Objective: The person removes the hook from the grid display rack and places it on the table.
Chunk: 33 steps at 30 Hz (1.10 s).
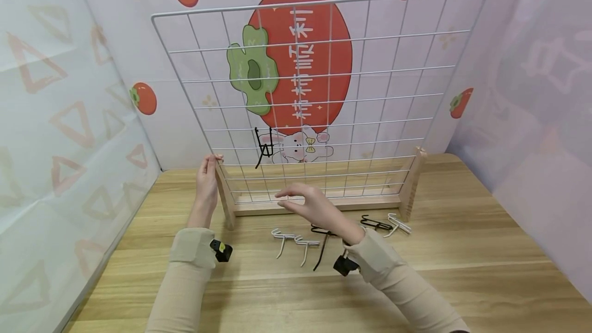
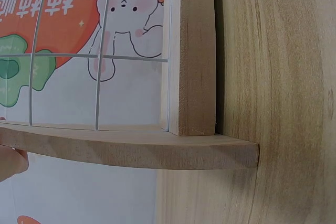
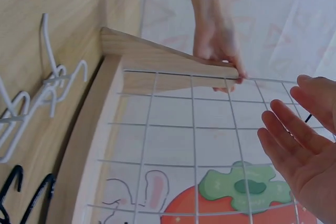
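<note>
A white wire grid panel stands in a wooden base with a post at each side. My left hand grips the top of the left wooden post; in the right wrist view its fingers close round the post's end. A black hook hangs on the lower left of the grid. My right hand is held in front of the grid's lower part, to the right of and below that hook. Its fingers are apart from the thumb and hold nothing, as the right wrist view shows.
Before the base lie white hooks, a long black hook partly behind the right forearm, another black hook and a white hook. Patterned cloth walls enclose the wooden table.
</note>
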Motion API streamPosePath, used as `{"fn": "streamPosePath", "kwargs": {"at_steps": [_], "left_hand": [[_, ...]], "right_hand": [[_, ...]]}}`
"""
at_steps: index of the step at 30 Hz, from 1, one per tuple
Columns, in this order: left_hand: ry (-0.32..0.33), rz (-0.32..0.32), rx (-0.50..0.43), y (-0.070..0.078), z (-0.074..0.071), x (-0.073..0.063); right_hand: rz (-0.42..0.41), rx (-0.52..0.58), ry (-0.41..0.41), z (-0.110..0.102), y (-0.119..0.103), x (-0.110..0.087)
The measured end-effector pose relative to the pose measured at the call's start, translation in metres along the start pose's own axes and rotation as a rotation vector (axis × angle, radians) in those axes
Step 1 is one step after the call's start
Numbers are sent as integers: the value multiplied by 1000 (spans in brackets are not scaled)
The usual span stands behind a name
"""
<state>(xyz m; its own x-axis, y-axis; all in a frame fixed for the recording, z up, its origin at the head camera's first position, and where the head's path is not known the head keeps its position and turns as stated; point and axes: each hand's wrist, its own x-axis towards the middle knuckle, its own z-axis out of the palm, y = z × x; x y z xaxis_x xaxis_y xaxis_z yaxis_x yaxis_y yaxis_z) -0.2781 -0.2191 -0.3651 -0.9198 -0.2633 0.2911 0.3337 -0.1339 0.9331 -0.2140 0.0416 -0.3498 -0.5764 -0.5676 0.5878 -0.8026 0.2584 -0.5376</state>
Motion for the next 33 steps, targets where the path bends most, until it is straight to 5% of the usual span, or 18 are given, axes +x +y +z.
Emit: {"fn": "streamPosePath", "kwargs": {"at_steps": [17, 33], "left_hand": [[3, 5, -1, -2, -1, 1], [14, -1, -5, -2, 0, 1]], "right_hand": [[-144, -26, 201, -13, -10, 26], [-141, -18, 215, -18, -16, 41]]}}
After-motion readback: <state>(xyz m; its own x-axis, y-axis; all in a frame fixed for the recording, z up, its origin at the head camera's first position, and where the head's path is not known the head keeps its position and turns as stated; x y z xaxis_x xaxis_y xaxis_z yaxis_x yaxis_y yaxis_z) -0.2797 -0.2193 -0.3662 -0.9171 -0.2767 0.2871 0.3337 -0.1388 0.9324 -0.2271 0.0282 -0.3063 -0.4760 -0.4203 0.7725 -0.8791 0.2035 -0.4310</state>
